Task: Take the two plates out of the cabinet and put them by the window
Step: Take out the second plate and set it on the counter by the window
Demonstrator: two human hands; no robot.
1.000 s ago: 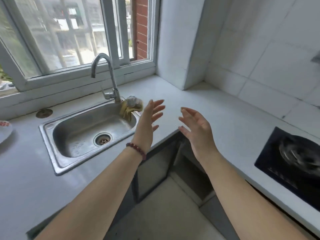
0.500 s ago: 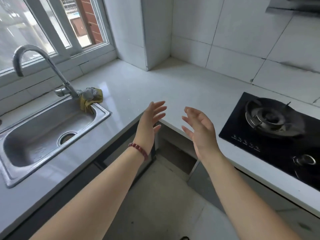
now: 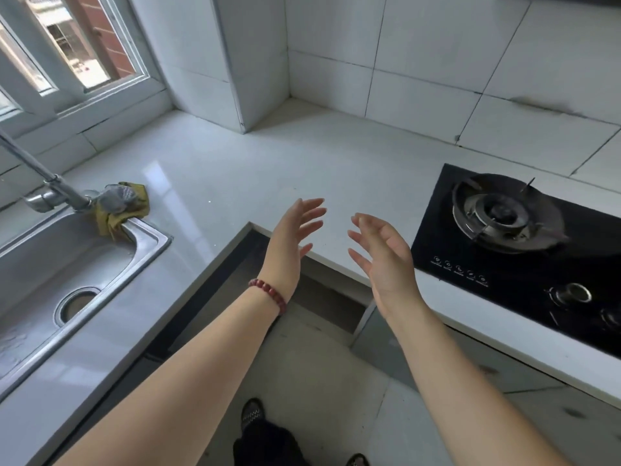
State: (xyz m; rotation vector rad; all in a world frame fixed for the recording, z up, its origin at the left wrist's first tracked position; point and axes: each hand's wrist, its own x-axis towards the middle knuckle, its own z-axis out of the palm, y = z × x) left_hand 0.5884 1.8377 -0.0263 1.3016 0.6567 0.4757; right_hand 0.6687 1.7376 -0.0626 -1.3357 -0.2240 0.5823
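Note:
My left hand point(image 3: 292, 237), with a red bead bracelet at its wrist, and my right hand point(image 3: 386, 260) are held up side by side over the inner corner of the white counter point(image 3: 255, 176). Both are empty with fingers spread, palms facing each other. The window point(image 3: 70, 52) is at the top left, above the counter. No plate shows in this view. Below the counter corner a dark cabinet opening point(image 3: 322, 297) is visible; its inside cannot be made out.
A steel sink point(image 3: 64, 274) with a tap point(image 3: 43, 183) and a yellow-grey cloth point(image 3: 121, 203) sits at the left. A black gas hob point(image 3: 524, 250) lies at the right. Tiled walls and a tiled pillar point(image 3: 215, 62) close the back. My shoes show on the floor below.
The view has swung right, away from the window and sink towards the hob. A plate seen at the far left a second ago has left the view. Both hands stay open and empty.

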